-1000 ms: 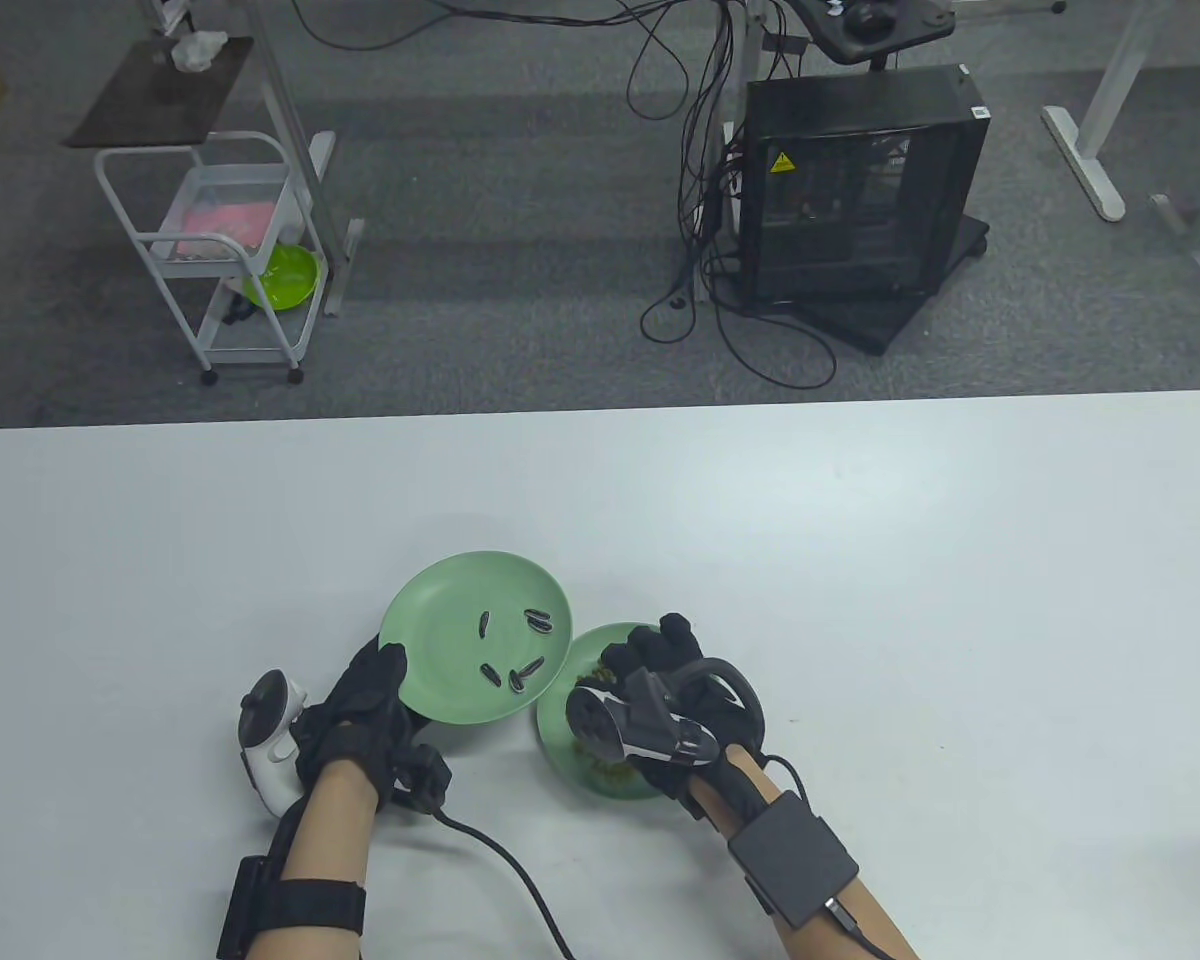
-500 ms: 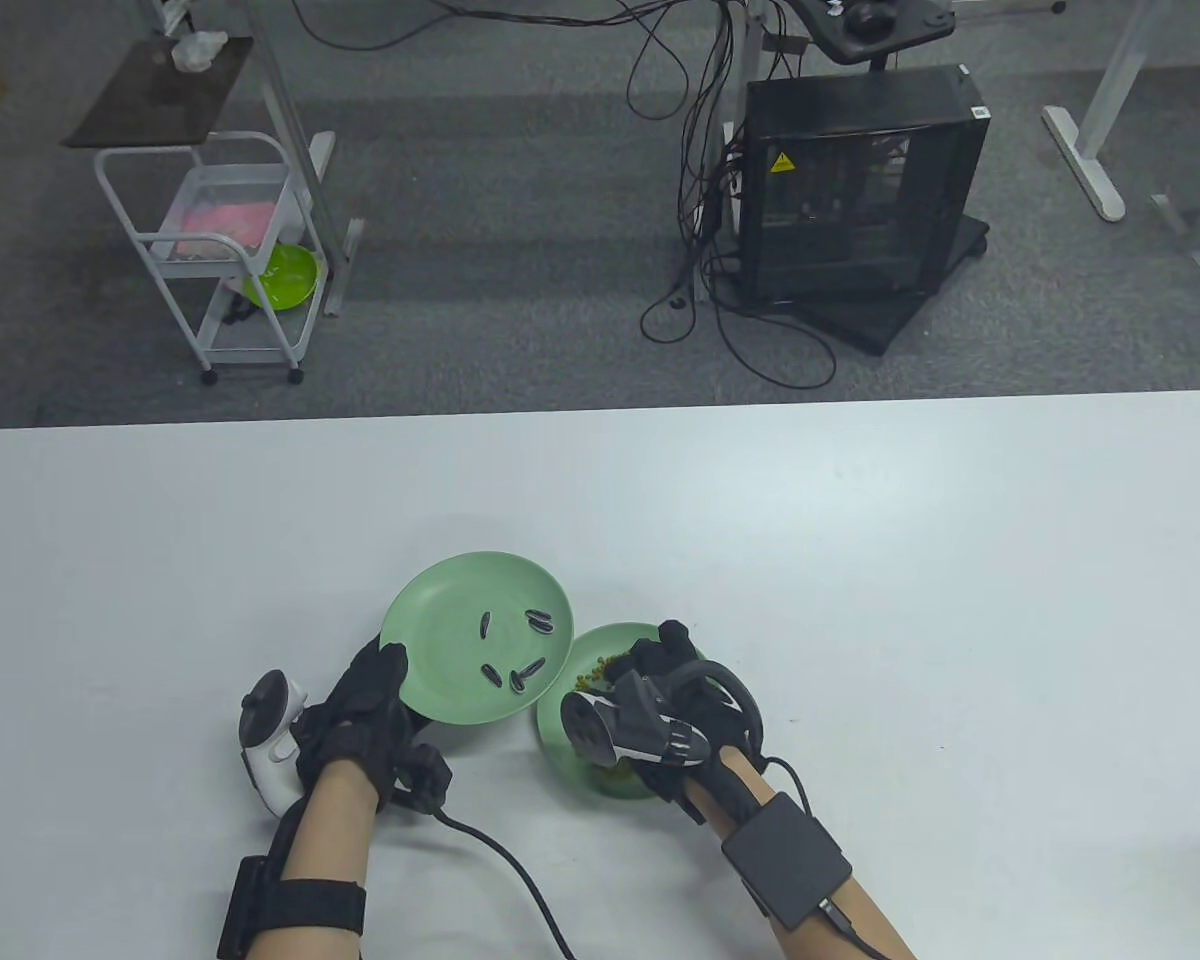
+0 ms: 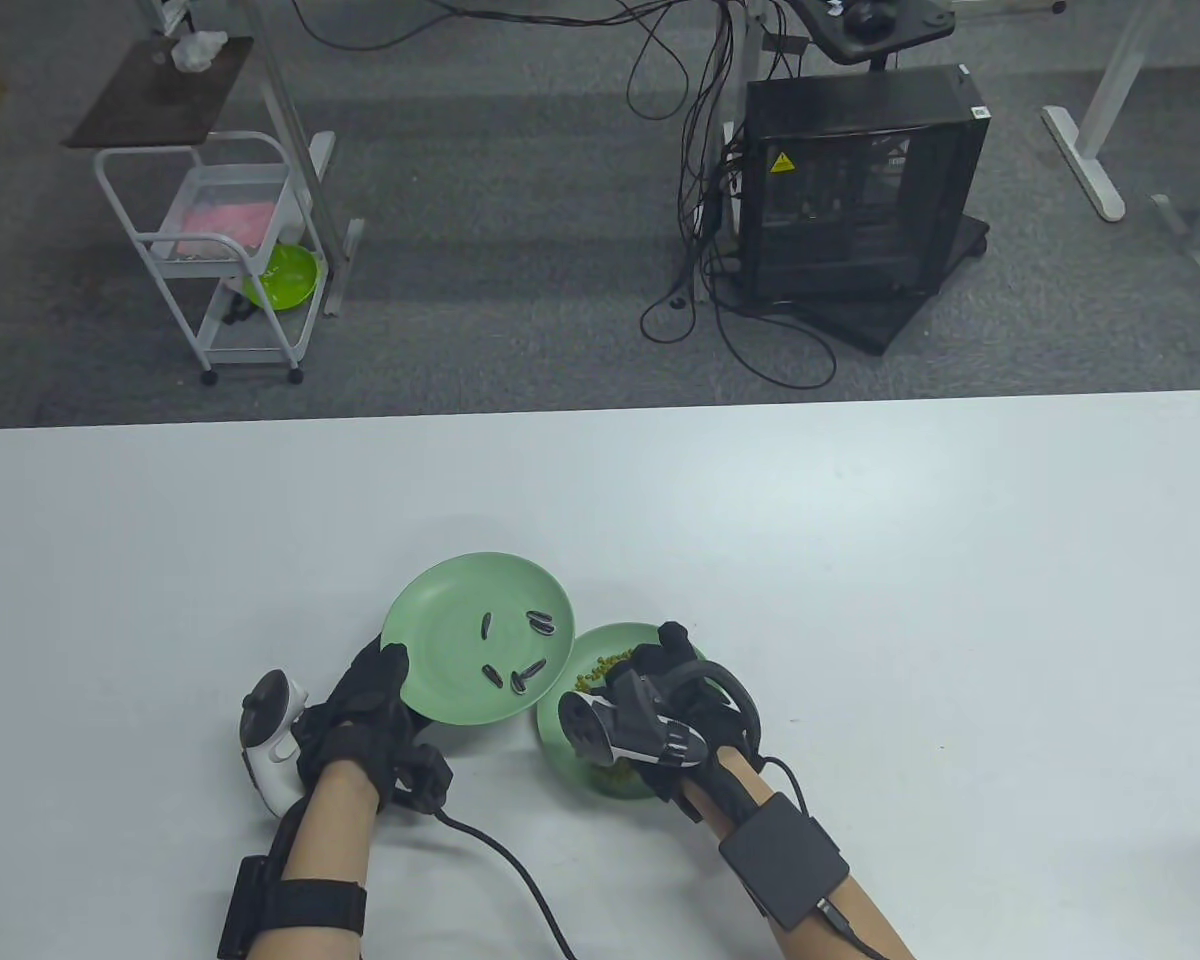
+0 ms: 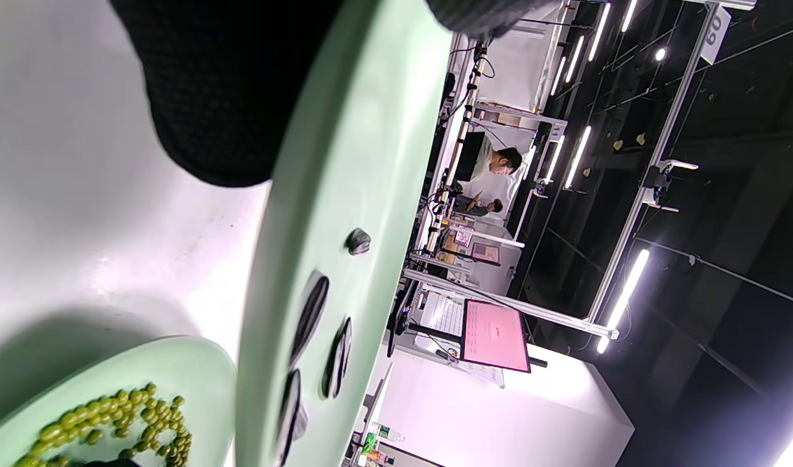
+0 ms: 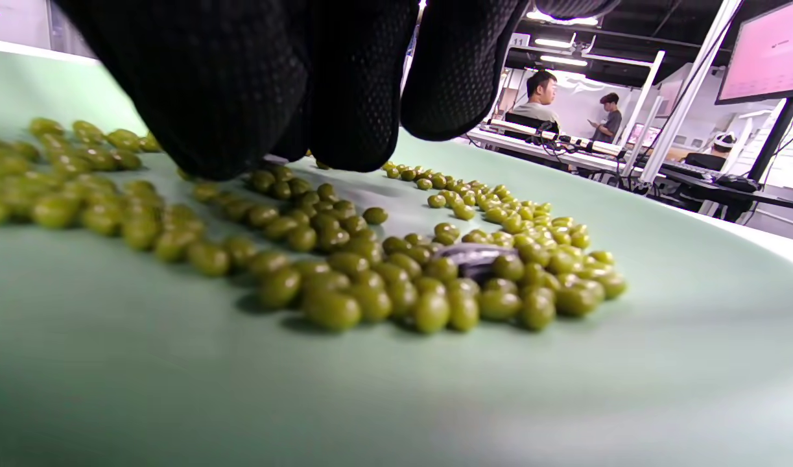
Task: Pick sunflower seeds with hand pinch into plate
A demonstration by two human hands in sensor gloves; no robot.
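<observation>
A green plate [image 3: 440, 610] holds several striped sunflower seeds [image 3: 540, 622]. My left hand [image 3: 385, 672] grips its near-left rim, thumb on top; the left wrist view shows the plate [image 4: 344, 162] edge-on with the seeds [image 4: 310, 314] and a finger [image 4: 221, 97] beneath it. A second green plate [image 3: 560, 745] to the right holds green beans [image 3: 610, 662]. My right hand [image 3: 648, 660] reaches down into it. In the right wrist view its fingertips [image 5: 240, 117] are bunched low on the beans [image 5: 344, 272]. One dark seed [image 5: 474, 254] lies among beans, apart from the fingers. Whether they pinch anything is hidden.
The two plates [image 4: 176, 363] overlap slightly at the table's front middle. A cable [image 3: 505, 865] trails from the left glove toward the front edge. Beyond the table stand a white cart [image 3: 230, 250] and a black computer case [image 3: 860, 190] on the floor.
My right hand has drawn slightly nearer and lower into the bean plate, uncovering more beans at its far side. The left hand and its plate have stayed still.
</observation>
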